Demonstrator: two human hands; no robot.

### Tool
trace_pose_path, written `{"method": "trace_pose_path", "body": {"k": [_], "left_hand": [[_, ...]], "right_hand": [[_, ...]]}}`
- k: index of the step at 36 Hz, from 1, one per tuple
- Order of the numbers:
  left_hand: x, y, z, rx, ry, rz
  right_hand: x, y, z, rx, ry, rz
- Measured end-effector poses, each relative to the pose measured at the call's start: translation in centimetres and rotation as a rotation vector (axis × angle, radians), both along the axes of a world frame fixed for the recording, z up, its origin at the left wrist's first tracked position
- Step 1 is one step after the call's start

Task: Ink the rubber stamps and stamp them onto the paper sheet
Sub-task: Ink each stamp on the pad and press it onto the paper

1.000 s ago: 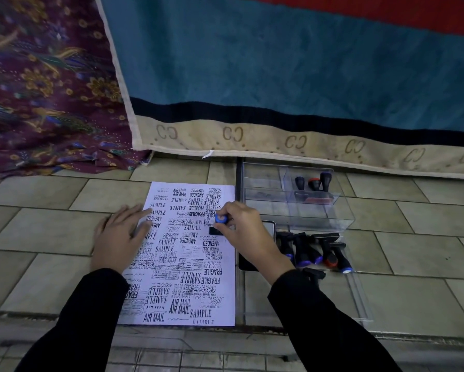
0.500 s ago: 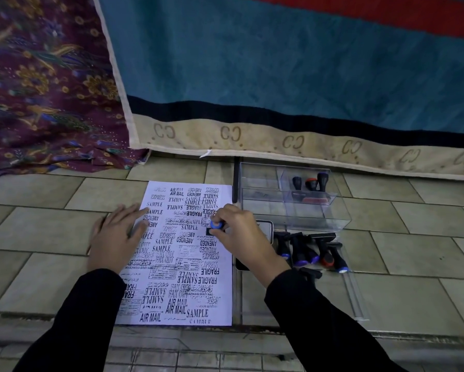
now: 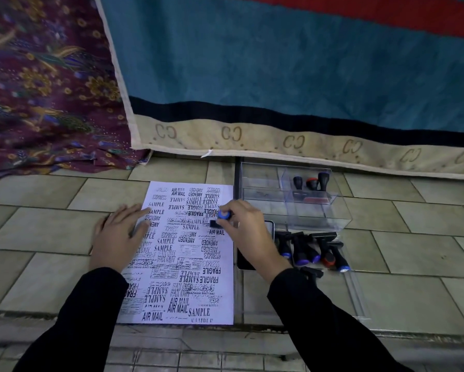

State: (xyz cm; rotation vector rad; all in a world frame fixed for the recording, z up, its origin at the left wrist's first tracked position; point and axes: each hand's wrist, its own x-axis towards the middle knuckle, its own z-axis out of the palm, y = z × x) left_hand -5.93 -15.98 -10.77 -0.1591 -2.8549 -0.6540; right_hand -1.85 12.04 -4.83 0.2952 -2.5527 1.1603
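Rubber stamp [image 3: 221,218] with blue knob, pinched in curled fingers of right hand [image 3: 248,232], dark base down on upper right part of paper sheet [image 3: 187,264], just above an AIR MAIL print. Left hand [image 3: 119,237] flat with straight fingers on left edge of sheet. Beside right wrist: ink pad [image 3: 269,230], row of lying stamps [image 3: 308,251], clear box [image 3: 292,208] beyond.

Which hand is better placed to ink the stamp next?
Right, most likely. The right hand pinches the blue-topped stamp on the paper sheet, and the dark ink pad lies right beside it. The left hand rests flat on the sheet's left edge, far from the pad.
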Motion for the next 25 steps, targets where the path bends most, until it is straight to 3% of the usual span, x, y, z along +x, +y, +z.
{"method": "trace_pose_path", "body": {"k": [4, 7, 15, 25], "left_hand": [[0.1, 0.0, 0.0, -0.004, -0.002, 0.0], [0.1, 0.0, 0.0, 0.0, 0.001, -0.004], [0.0, 0.0, -0.1, 0.004, 0.004, 0.001], [0.0, 0.0, -0.1, 0.0, 0.0, 0.004]], "right_hand": [[-0.2, 1.2, 2.4, -0.227, 0.101, -0.14], [-0.2, 2.5, 4.1, -0.258, 0.146, -0.177], [3.0, 5.0, 3.8, -0.147, 0.179, -0.08], [6.0, 5.7, 1.6, -0.096, 0.047, -0.055]]}}
